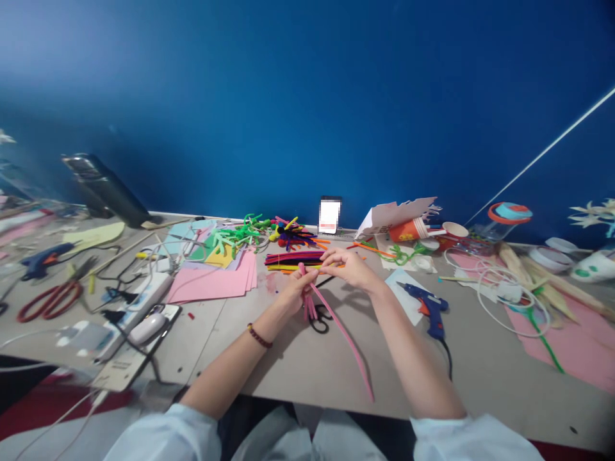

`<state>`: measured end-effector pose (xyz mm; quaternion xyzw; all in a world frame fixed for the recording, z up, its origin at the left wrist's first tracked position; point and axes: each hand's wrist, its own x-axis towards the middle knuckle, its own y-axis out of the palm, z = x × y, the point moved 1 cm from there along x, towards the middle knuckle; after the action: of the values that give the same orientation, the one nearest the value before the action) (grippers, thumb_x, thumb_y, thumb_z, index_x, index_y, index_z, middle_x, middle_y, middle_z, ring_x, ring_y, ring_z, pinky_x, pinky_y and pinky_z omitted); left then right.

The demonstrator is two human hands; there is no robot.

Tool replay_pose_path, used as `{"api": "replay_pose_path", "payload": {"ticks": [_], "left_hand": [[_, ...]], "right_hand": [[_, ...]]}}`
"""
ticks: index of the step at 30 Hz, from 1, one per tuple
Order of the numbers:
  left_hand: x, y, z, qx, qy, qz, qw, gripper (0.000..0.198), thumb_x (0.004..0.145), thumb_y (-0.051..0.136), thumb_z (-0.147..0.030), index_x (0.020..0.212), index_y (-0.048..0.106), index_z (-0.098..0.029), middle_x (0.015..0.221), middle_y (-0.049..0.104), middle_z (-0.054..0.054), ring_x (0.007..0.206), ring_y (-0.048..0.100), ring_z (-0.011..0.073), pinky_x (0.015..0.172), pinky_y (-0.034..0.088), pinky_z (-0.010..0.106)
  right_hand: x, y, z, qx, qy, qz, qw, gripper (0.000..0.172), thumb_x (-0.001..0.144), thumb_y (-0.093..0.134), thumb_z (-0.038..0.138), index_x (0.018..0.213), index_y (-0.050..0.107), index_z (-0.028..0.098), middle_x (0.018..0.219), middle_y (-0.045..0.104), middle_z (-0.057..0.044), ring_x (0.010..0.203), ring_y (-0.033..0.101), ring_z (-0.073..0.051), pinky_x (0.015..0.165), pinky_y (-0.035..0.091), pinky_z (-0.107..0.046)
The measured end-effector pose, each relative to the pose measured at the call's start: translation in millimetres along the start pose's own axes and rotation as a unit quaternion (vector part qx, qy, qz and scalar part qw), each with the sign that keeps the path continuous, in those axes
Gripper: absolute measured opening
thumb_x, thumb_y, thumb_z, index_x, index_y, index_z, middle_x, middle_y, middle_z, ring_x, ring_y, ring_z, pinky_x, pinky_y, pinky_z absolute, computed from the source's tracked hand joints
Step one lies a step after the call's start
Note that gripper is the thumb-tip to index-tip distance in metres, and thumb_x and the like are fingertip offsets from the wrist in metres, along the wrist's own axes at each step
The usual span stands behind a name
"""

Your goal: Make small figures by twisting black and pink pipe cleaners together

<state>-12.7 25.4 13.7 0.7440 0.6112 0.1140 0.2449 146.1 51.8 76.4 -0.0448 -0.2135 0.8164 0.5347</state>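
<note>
Pink pipe cleaners (pixel 346 336) are gathered in my left hand (pixel 300 289), whose fingers are closed round them. One long strand hangs out toward the table's front edge, and shorter ends poke out below the palm. My right hand (pixel 343 266) is right beside it, thumb and fingers pinched together close to the top of the bunch; what lies between them is too small to make out. Under my hands lie black-handled scissors (pixel 319 322), partly hidden. Just beyond is a bundle of purple and magenta pipe cleaners (pixel 293 257), with yellow ones in front.
A blue glue gun (pixel 430 306) lies right of my arm. Pink paper sheets (pixel 211 278), a power strip (pixel 137 310), a phone (pixel 137 358) and red-handled scissors (pixel 52 299) are on the left. A propped phone (pixel 329 215) stands by the wall. Orange paper cups (pixel 408 230) lie at the back right.
</note>
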Motion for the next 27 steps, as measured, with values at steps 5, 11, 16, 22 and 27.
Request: {"api": "replay_pose_path", "payload": {"ticks": [5,11,16,22,27], "left_hand": [[2.2,-2.3,1.1,-0.009,0.0,0.01,1.0,0.031,0.061,0.078,-0.037,0.074,0.062,-0.014,0.052,0.039,-0.006,0.042,0.029,0.0022,0.039,0.018,0.018],[1.1,-2.7,-2.6,-0.029,-0.009,0.018,0.999,0.035,0.06,0.078,-0.038,0.079,0.062,-0.014,0.056,0.045,-0.005,0.042,0.031,0.0027,0.038,0.017,0.019],[0.8,-0.8,-5.4,-0.061,-0.014,0.031,0.998,0.036,0.061,0.078,-0.038,0.079,0.061,-0.012,0.057,0.045,-0.005,0.042,0.028,0.0015,0.038,0.018,0.019],[0.5,1.3,-6.8,-0.074,-0.021,0.037,0.996,0.031,0.062,0.077,-0.035,0.073,0.06,-0.012,0.054,0.042,-0.006,0.041,0.027,0.0014,0.039,0.018,0.018],[3.9,-2.5,-3.2,-0.099,-0.042,0.048,0.993,0.03,0.067,0.07,-0.04,0.075,0.062,-0.011,0.053,0.042,-0.005,0.039,0.028,0.0023,0.038,0.018,0.018]], "right_hand": [[-3.9,-9.0,3.5,-0.004,0.007,-0.007,1.0,0.02,0.071,0.068,0.038,0.071,0.068,0.019,0.101,0.06,-0.007,0.094,0.058,-0.02,0.08,0.044,-0.032],[-21.1,-25.5,6.3,0.022,0.03,-0.054,0.998,0.022,0.069,0.068,0.041,0.072,0.068,0.019,0.108,0.059,-0.008,0.096,0.058,-0.021,0.081,0.046,-0.034],[-62.8,-35.7,9.5,-0.055,0.045,-0.14,0.988,0.021,0.074,0.064,0.041,0.073,0.067,0.021,0.11,0.061,-0.008,0.106,0.055,-0.024,0.096,0.038,-0.04],[-172.3,-49.0,-25.2,-0.173,0.081,-0.315,0.93,0.025,0.075,0.06,0.047,0.075,0.068,0.023,0.11,0.061,-0.008,0.104,0.057,-0.026,0.085,0.047,-0.038],[-287.6,-66.2,-75.1,-0.236,0.22,-0.415,0.851,0.034,0.064,0.06,0.058,0.069,0.067,0.024,0.1,0.066,-0.009,0.092,0.062,-0.032,0.073,0.052,-0.043]]}}
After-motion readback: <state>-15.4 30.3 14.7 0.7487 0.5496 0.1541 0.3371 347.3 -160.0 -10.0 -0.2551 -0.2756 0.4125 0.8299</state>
